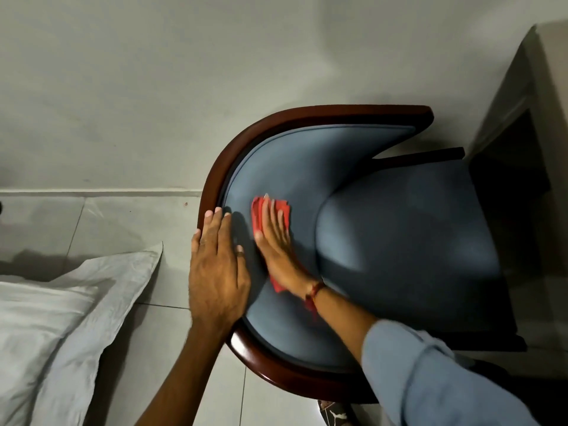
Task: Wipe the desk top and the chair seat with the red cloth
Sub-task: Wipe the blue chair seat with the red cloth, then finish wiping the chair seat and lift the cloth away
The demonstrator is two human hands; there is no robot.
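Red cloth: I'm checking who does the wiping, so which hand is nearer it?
Right. The right hand lies flat on the red cloth; the left hand rests beside it on the wooden chair rim.

Plain grey wall, pale tiled floor, white bedding at left

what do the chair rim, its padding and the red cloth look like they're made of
Chair rim: looks like dark reddish wood, glossy, with highlights along the curve. Padding: blue-grey matte fabric, maybe velvet-like, with piping at its edge. Red cloth: thin soft textile, creased and folded under the right hand.
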